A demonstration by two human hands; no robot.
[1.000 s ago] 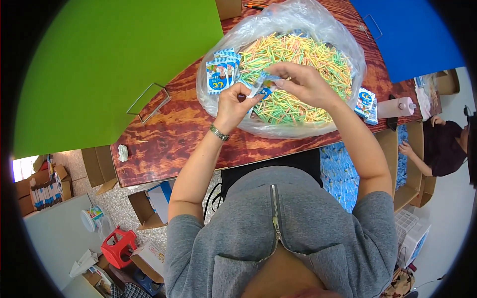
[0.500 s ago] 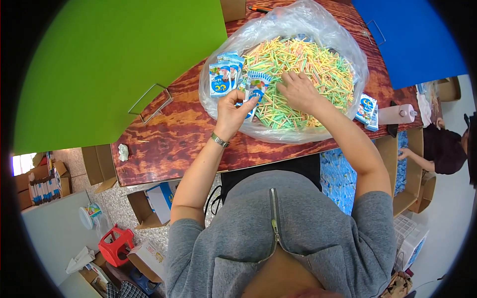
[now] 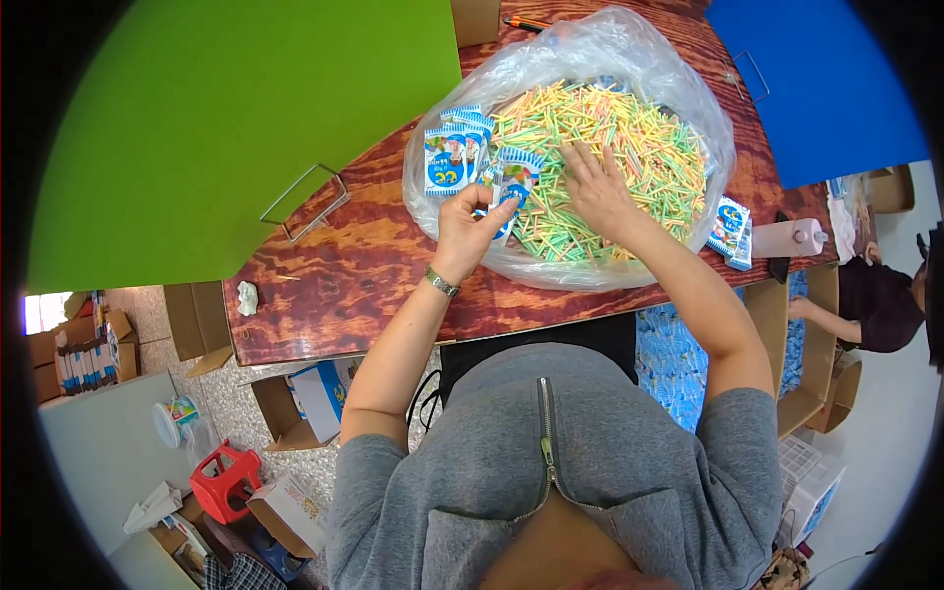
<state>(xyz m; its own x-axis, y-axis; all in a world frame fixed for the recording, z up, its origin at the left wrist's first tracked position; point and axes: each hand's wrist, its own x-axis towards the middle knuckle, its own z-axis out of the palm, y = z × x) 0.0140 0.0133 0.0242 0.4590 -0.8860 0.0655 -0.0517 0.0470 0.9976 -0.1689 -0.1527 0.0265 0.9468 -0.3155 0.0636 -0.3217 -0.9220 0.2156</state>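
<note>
Thin yellow, green and pink candy-like sticks [image 3: 639, 128] lie in a big heap inside a clear plastic bag [image 3: 462, 93] with its mouth spread wide. My left hand [image 3: 464, 231] pinches a small blue-and-white packet [image 3: 518, 169] between thumb and fingers at the heap's near left edge. Several similar packets [image 3: 447, 162] lie overlapping on the bag's left side, just beyond that hand. My right hand [image 3: 602, 202] rests palm down on the sticks with its fingers stretched out and slightly apart. Whether any stick lies under the palm is hidden.
Blue-and-white packets [image 3: 730, 228] and a pink bottle [image 3: 787, 239] stand right of the bag on the wood-grained table [image 3: 324, 265]. A green panel [image 3: 275, 108] and a blue panel [image 3: 816, 88] flank it. A co-worker's arm [image 3: 831, 323] reaches over a cardboard box [image 3: 816, 379] at right.
My right hand has flattened on the heap, its fingers now straighter and more spread. My left hand keeps its pinch on the packet. The whole view has shifted slightly.
</note>
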